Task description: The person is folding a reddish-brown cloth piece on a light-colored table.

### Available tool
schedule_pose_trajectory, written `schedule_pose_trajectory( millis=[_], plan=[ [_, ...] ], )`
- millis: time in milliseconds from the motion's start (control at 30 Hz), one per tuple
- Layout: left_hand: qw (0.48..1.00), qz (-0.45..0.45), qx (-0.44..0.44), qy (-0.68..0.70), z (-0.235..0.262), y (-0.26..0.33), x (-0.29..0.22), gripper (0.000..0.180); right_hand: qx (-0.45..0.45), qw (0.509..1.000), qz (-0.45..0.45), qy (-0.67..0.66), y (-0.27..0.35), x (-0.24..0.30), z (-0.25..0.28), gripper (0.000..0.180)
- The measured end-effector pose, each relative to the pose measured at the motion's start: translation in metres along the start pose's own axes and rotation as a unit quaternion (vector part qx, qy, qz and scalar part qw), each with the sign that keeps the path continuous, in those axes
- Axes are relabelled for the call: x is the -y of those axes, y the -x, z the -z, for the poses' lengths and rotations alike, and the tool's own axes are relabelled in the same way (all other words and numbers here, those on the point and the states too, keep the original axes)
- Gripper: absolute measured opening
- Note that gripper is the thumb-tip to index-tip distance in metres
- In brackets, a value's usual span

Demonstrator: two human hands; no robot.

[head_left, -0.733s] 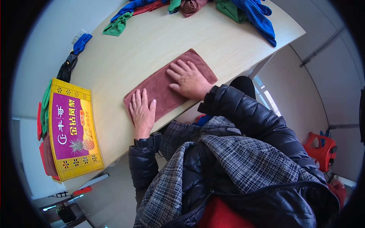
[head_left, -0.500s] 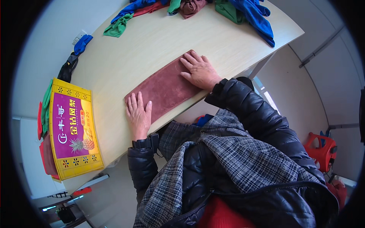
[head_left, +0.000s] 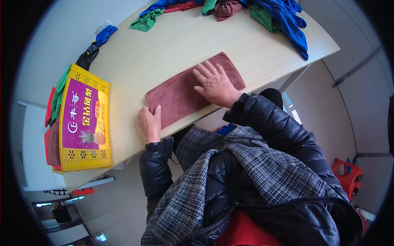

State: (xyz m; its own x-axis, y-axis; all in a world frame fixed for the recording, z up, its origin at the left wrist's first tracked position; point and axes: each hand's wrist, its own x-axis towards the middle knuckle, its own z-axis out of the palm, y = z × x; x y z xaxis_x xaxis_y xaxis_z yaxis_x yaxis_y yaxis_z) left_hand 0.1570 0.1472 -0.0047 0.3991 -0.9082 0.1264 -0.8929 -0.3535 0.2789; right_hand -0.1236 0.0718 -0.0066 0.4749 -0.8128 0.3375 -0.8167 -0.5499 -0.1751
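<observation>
A brown folded cloth (head_left: 176,96) lies flat as a long rectangle near the table's front edge, slanting up to the right. At its left end, my left hand (head_left: 150,121) grips the edge, thumb on top and the other fingers curled at the side, their tips hidden. My right hand (head_left: 216,85) is over the right half of the cloth, its fingers outstretched and slightly blurred; nothing is held in it.
A yellow and purple box (head_left: 84,121) with cloths behind it stands at the table's left. Blue (head_left: 283,24), green and brown cloths are heaped along the far side. A black item (head_left: 87,57) lies at the left edge. A red plastic object (head_left: 348,177) stands lower right.
My left hand has gone from lying flat on the cloth to gripping its left edge. My right hand has slid inward from the cloth's right end. The whole view has shifted slightly.
</observation>
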Motion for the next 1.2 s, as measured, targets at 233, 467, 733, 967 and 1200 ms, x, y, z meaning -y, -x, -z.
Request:
schedule_pose_trajectory(
  millis=[233,467,733,967,1200],
  plan=[
    [0.962,0.063,0.066,0.256,-0.012,-0.021,0.008,0.029,0.025,0.999,-0.003,-0.023,-0.002,0.027,-0.027,0.064],
    [0.666,0.138,0.214,0.701,0.0,-0.029,0.035,0.029,0.043,0.999,0.004,-0.016,-0.002,0.029,-0.029,0.064],
    [0.587,0.206,0.205,0.755,0.043,-0.017,0.044,0.039,0.031,0.996,0.074,-0.032,-0.007,0.055,-0.032,0.061],
    [0.633,0.135,0.217,0.731,0.079,-0.027,0.019,0.035,0.078,0.979,0.136,-0.134,0.013,0.056,-0.005,0.06],
    [0.77,-0.016,0.201,0.605,0.058,-0.053,-0.091,0.014,0.019,0.962,0.253,-0.101,0.063,0.027,-0.013,0.061]
  ],
)
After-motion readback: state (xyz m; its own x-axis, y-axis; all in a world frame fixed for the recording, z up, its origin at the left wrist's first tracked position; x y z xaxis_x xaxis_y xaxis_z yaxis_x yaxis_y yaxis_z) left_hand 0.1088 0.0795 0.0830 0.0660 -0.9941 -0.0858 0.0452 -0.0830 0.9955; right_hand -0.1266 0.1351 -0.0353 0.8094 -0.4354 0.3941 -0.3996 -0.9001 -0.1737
